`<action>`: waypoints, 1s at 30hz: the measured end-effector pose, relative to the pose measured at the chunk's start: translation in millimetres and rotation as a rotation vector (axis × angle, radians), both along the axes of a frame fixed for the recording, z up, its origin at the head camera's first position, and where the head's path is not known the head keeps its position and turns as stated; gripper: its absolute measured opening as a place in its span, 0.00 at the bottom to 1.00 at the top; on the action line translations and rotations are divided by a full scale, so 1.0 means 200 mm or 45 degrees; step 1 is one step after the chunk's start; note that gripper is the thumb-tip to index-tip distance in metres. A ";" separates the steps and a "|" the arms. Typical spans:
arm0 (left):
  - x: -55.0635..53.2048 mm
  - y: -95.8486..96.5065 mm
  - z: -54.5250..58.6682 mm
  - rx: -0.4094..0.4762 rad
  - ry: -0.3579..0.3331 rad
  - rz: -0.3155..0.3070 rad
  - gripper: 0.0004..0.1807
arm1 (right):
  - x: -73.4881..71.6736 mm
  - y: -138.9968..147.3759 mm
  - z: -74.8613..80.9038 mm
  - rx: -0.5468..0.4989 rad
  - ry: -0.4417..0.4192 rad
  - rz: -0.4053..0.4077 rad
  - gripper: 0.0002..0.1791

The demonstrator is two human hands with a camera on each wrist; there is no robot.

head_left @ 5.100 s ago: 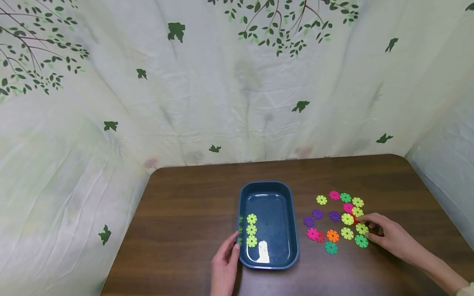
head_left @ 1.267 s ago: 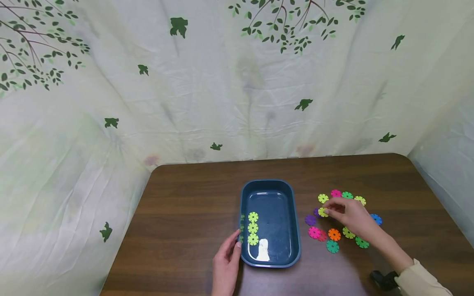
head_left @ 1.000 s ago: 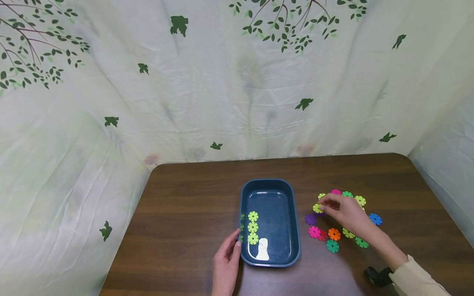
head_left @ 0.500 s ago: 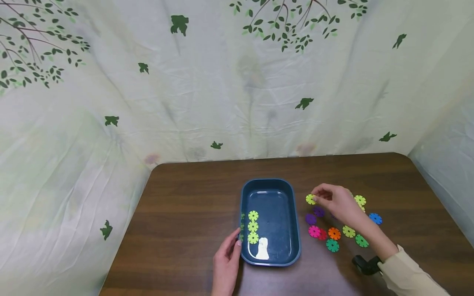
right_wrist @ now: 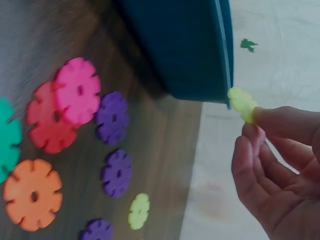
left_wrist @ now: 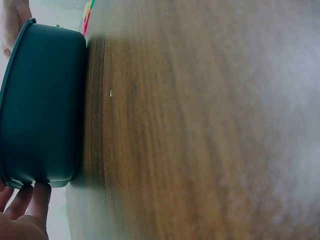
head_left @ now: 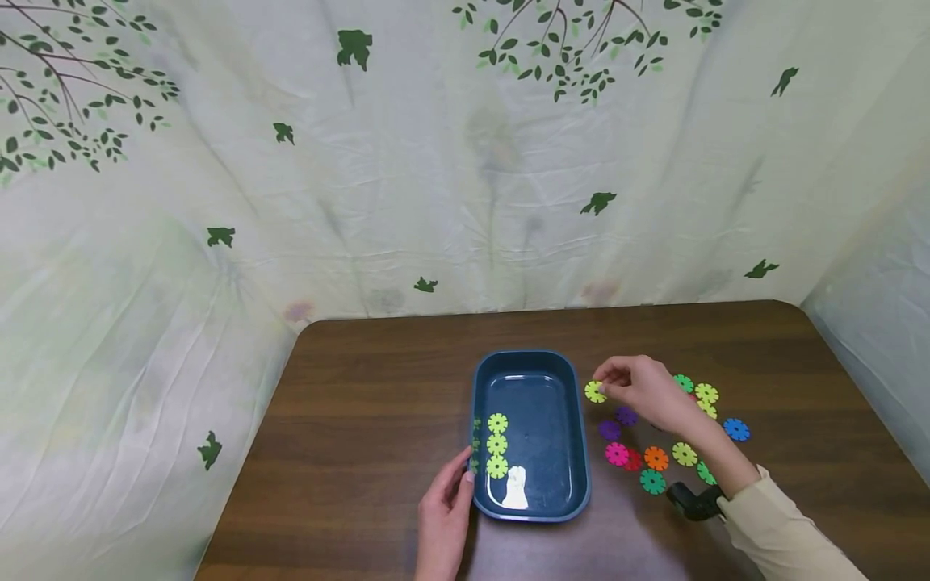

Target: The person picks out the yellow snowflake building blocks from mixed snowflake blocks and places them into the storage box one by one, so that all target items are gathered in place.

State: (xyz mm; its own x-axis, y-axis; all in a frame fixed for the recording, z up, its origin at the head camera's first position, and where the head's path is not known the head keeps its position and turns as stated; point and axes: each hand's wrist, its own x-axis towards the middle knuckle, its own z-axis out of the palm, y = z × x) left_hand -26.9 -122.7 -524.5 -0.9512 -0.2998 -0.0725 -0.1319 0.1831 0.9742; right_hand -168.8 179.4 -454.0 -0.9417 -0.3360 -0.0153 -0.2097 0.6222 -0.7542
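My right hand [head_left: 647, 391] pinches a yellow notched plastic disc [head_left: 595, 392] between thumb and fingers, just right of the blue tray [head_left: 581, 452]. In the right wrist view, this yellow disc [right_wrist: 243, 105] is held up by the tray's rim. Inside the tray, along its left side, a column of three yellow-green discs [head_left: 497, 445] lies flat. My left hand [head_left: 445, 512] touches the tray's left side with fairly straight fingers. The left wrist view has fingertips [left_wrist: 41, 192] against the tray's outer wall [left_wrist: 45, 100].
Loose discs lie right of the tray: two purple ones [head_left: 609, 430], a pink [head_left: 617, 454], an orange [head_left: 656, 459], a blue [head_left: 737, 429] and several yellow and green ones. My right forearm covers part of them. A patterned cloth [head_left: 508, 202] hangs behind the wooden table [head_left: 363, 444].
About five seconds ago my right hand was among the discs at far right. It now holds a yellow disc and has moved left and away toward the tray. My left hand stays at the tray.
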 end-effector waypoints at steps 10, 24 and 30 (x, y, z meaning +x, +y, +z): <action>0.00 0.00 -0.01 0.005 -0.005 0.004 0.18 | -0.01 -0.05 0.04 -0.040 -0.017 0.061 0.04; 0.00 0.00 -0.01 0.019 -0.011 0.018 0.18 | -0.02 -0.18 0.03 -0.079 -0.042 0.036 0.06; 0.00 0.00 -0.02 0.000 -0.004 0.013 0.18 | -0.02 -0.25 0.03 -0.108 -0.053 0.018 0.06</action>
